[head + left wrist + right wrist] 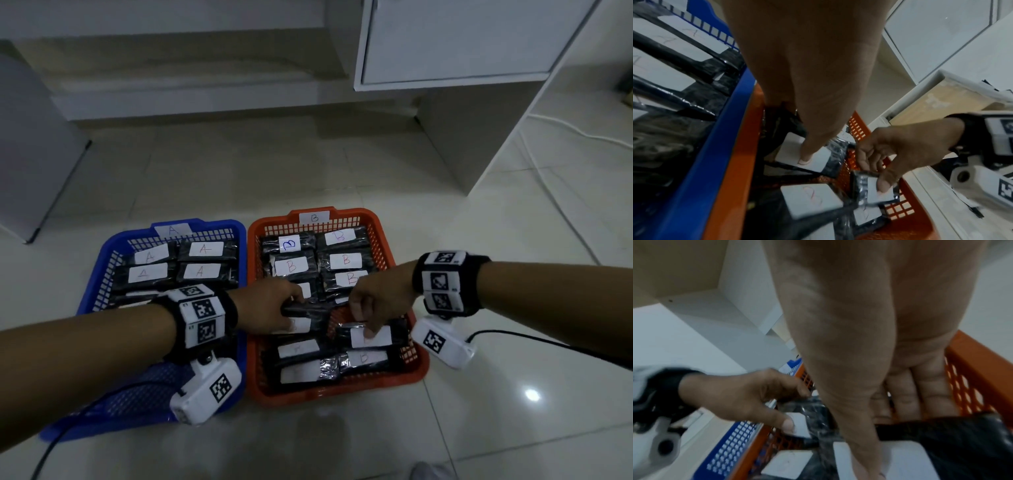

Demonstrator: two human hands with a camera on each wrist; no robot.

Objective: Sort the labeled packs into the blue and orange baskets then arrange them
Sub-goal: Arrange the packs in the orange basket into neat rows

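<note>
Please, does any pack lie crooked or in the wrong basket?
No wrong basket visible. In the orange plastic basket the near black wrapped packs lie tilted and overlapping, unlike the tidy far rows. The left hand and right hand each hold one there.

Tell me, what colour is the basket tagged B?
Orange basket; clearest in the head view.
</note>
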